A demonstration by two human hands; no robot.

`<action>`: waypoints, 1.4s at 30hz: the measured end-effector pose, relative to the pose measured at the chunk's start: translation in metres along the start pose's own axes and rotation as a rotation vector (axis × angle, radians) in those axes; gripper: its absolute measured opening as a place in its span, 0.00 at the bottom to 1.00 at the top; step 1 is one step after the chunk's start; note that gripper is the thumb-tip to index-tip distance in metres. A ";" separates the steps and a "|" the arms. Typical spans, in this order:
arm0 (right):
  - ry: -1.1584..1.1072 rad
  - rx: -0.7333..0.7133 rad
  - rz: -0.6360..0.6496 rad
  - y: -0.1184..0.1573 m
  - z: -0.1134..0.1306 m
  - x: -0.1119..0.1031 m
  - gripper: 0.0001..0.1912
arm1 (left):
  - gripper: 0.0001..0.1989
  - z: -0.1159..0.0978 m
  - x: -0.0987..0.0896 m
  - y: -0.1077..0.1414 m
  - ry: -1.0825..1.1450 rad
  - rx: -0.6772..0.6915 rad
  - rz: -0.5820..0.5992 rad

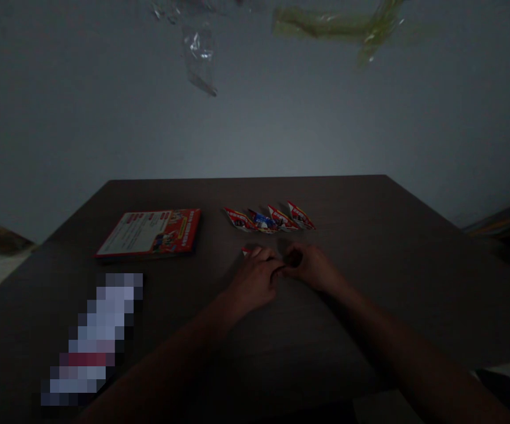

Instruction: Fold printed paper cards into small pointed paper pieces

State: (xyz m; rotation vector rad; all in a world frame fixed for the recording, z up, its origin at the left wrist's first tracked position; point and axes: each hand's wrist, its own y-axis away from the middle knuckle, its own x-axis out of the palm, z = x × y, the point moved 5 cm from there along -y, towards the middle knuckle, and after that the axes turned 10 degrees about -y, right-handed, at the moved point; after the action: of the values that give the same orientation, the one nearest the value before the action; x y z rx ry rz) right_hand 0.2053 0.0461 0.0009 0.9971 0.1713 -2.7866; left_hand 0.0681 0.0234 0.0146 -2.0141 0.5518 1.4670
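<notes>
Four folded cards (280, 219) beyond left hand (255, 275) and right hand (311, 265)
Left covers one red-edged piece (245, 252); right curls close; I cannot tell either's grip. One book (151, 233) lies leftward.

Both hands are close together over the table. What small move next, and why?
Probably ease the left hand back slightly: it seems to cover most of a red piece, only a corner showing, and whatever the right hand may hold is too dark to make out.

red papers (282, 219) in row: 3 | blue paper (262, 221): 1 | hands (257, 277): 2 | table (361, 215): 1
</notes>
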 end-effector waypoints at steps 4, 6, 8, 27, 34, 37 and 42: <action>-0.083 0.005 0.061 -0.002 -0.004 -0.001 0.15 | 0.17 0.001 0.001 0.001 -0.004 -0.010 0.012; -0.136 -0.003 0.092 -0.003 -0.009 -0.003 0.14 | 0.19 0.001 0.002 0.001 0.002 -0.003 0.008; -0.158 -0.027 0.117 -0.003 -0.013 -0.004 0.13 | 0.19 0.002 0.002 0.001 0.016 0.003 0.003; -0.312 -0.108 0.169 0.001 -0.020 -0.012 0.12 | 0.15 0.003 0.001 0.003 0.026 0.013 -0.037; -0.333 -0.080 0.216 0.000 -0.023 -0.012 0.09 | 0.10 0.003 0.001 0.003 0.026 0.017 -0.051; -0.337 -0.092 0.205 -0.002 -0.025 -0.014 0.05 | 0.11 0.003 0.001 0.003 0.017 0.023 -0.057; -0.342 -0.100 0.198 -0.003 -0.025 -0.014 0.05 | 0.11 0.004 0.002 0.004 0.020 0.023 -0.054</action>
State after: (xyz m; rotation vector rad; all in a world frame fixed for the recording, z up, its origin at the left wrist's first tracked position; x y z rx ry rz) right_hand 0.2311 0.0550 -0.0092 0.4753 0.1533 -2.6822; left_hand 0.0633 0.0228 0.0113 -2.0127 0.5156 1.4038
